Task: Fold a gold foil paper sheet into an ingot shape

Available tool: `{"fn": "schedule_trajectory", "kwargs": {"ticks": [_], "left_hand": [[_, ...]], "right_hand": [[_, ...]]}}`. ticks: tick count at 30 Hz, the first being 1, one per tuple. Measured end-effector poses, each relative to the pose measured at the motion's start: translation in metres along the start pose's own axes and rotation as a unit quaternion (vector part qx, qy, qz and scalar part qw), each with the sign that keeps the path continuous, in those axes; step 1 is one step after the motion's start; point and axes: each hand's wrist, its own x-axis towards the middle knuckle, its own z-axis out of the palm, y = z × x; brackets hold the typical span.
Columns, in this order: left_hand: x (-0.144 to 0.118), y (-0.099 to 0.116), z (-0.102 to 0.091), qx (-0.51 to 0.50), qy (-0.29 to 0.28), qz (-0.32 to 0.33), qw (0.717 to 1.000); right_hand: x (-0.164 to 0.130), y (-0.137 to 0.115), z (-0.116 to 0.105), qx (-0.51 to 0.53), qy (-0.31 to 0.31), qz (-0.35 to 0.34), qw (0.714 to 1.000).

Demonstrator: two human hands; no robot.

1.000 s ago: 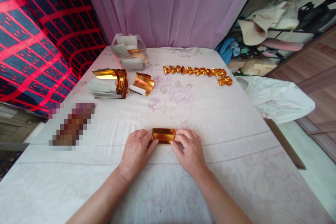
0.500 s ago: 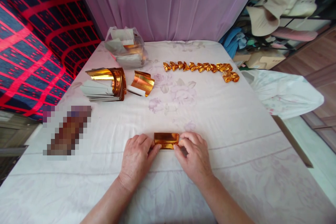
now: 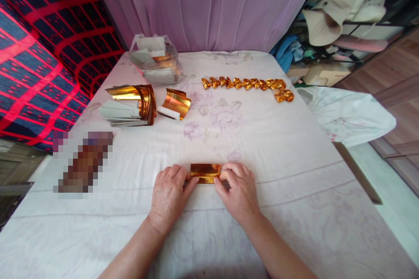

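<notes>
A folded strip of gold foil paper [image 3: 205,171] lies flat on the white flowered cloth [image 3: 294,192] near the front. My left hand [image 3: 169,195] pinches its left end and my right hand [image 3: 238,191] pinches its right end, fingertips pressing the near edge down. Both hands rest on the cloth.
A stack of gold and white sheets [image 3: 129,107] and a curled gold sheet [image 3: 176,103] lie at the back left. A clear bag of paper [image 3: 155,59] stands behind them. A row of folded gold pieces [image 3: 248,85] runs along the back right. A blurred patch [image 3: 83,161] is at the left.
My hands stay on the ends of the gold strip with only small finger shifts. The view has tilted slightly.
</notes>
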Motion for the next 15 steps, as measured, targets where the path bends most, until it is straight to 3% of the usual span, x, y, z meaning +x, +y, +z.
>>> {"fn": "schedule_trajectory", "kwargs": {"ticks": [4, 7, 12, 15], "left_hand": [[-0.005, -0.001, -0.002, -0.012, 0.047, 0.027, 0.998], [-0.013, 0.002, -0.012, -0.042, 0.088, 0.106, 0.990], [-0.026, 0.013, -0.017, -0.044, 0.081, 0.230, 0.969], [-0.029, 0.016, -0.009, -0.021, 0.062, 0.249, 0.966]], "right_hand": [[0.000, 0.000, 0.001, -0.010, 0.005, -0.002, 1.000], [0.001, 0.000, 0.001, -0.010, -0.001, 0.001, 1.000], [0.001, -0.001, -0.001, -0.002, -0.006, -0.001, 1.000], [0.001, -0.001, -0.001, -0.002, 0.001, 0.000, 1.000]]}}
